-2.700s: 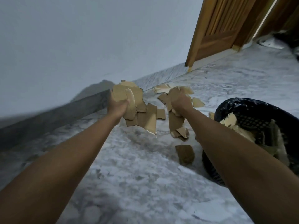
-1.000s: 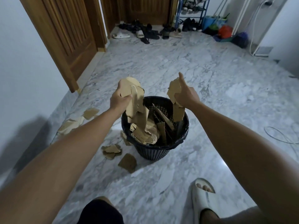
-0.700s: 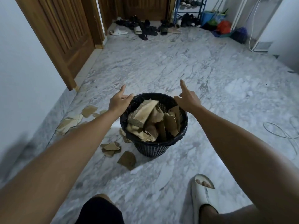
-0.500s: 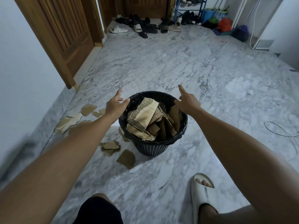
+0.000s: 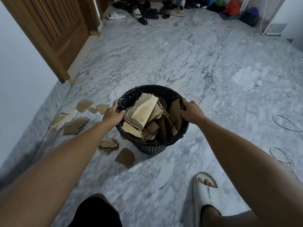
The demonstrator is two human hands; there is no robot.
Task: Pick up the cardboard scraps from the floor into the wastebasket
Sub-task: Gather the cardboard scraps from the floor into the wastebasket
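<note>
Head view, left hand (image 5: 112,114) and right hand (image 5: 191,110) fingers curled over opposite wastebasket (image 5: 152,148) rims, cardboard scraps (image 5: 142,110) heaped between

The grey-white marble floor (image 5: 188,59) carries a black wastebasket (image 5: 152,149) standing upright. Cardboard scraps (image 5: 70,119) lie scattered to its left near the wall, with a few more (image 5: 124,158) just beside its base. A white slipper (image 5: 207,192) rests nearer, pale cables (image 5: 286,124) at right, shoes (image 5: 144,13) far off.
</note>
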